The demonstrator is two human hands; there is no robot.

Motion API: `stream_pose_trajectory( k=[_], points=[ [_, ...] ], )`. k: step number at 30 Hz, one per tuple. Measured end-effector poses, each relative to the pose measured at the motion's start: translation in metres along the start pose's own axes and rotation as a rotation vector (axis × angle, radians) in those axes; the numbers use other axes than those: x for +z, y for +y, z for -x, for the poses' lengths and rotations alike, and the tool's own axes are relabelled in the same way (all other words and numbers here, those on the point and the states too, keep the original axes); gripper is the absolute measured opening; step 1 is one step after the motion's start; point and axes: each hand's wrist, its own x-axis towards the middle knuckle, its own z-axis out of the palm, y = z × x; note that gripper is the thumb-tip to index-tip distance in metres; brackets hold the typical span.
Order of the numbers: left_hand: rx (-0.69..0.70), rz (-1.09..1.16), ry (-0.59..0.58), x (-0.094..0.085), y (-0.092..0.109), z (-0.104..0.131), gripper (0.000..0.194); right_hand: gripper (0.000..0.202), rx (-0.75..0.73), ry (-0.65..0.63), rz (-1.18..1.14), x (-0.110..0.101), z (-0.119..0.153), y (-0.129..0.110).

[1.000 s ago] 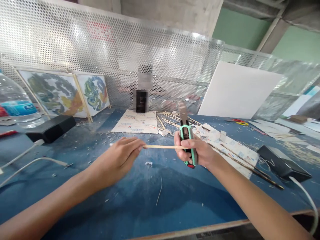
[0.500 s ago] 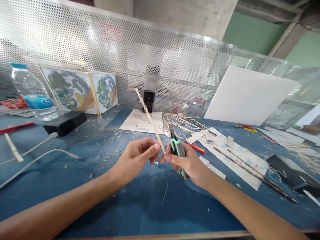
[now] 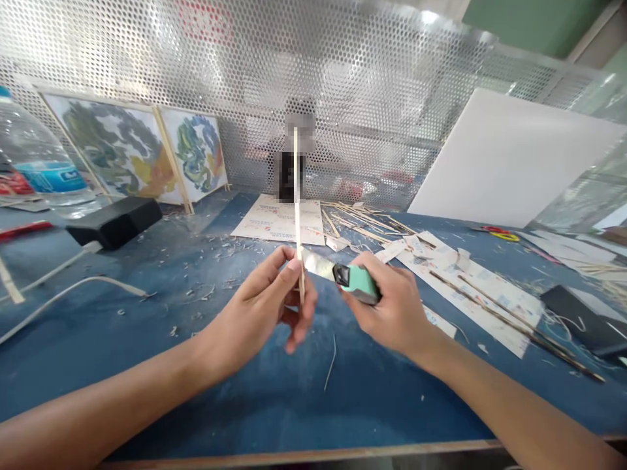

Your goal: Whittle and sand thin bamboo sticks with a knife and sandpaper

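Observation:
My left hand [image 3: 267, 287] pinches a thin pale wooden strip [image 3: 298, 225] near its lower end, thumb against the side facing me. The strip stands almost upright. In my right hand [image 3: 399, 310] is a utility knife [image 3: 361, 284] with a mint-green and black handle, my fingers wrapped round it. Its broad blade [image 3: 318, 265] points left, and the tip meets or nearly meets the strip just above my left thumb; whether it cuts in, I cannot tell. Below the hands, a thin curled shaving [image 3: 331, 362] lies on the blue tabletop [image 3: 274, 405].
Several loose strips [image 3: 367, 219] lie behind a printed sheet [image 3: 281, 225]. Dark sticks [image 3: 519, 329] rest on white card at right. At left stand a water bottle [image 3: 53, 176], a black box [image 3: 115, 222] and framed paintings [image 3: 117, 153]. A person sits behind the perforated screen [image 3: 372, 117].
The strip has swung from leaning left to nearly upright. My right hand has left the strip's lower end, and the knife has turned from pointing away to lying across toward the strip.

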Motion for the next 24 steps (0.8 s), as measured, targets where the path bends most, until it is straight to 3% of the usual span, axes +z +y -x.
stream_pose_trajectory(
  k=[5, 9, 15, 20, 24],
  points=[
    [-0.193, 0.200, -0.030, 0.005, 0.000, 0.005, 0.033, 0.018, -0.039, 0.014, 0.125, 0.003, -0.002, 0.011],
    [-0.271, 0.281, -0.085, 0.006, -0.003, 0.005, 0.035, 0.016, -0.058, 0.002, 0.166, 0.005, -0.001, 0.011],
    [-0.179, 0.181, -0.117, 0.002, -0.012, 0.007, 0.037, 0.011, -0.107, -0.021, 0.205, 0.006, 0.001, 0.012],
    [-0.175, 0.181, -0.107, 0.001, -0.012, 0.008, 0.022, 0.010, -0.127, -0.051, 0.207, 0.007, 0.001, 0.010],
    [-0.177, 0.188, -0.120, 0.002, -0.009, 0.008, 0.033, 0.009, -0.107, -0.016, 0.267, 0.006, -0.001, 0.014]
  ],
)
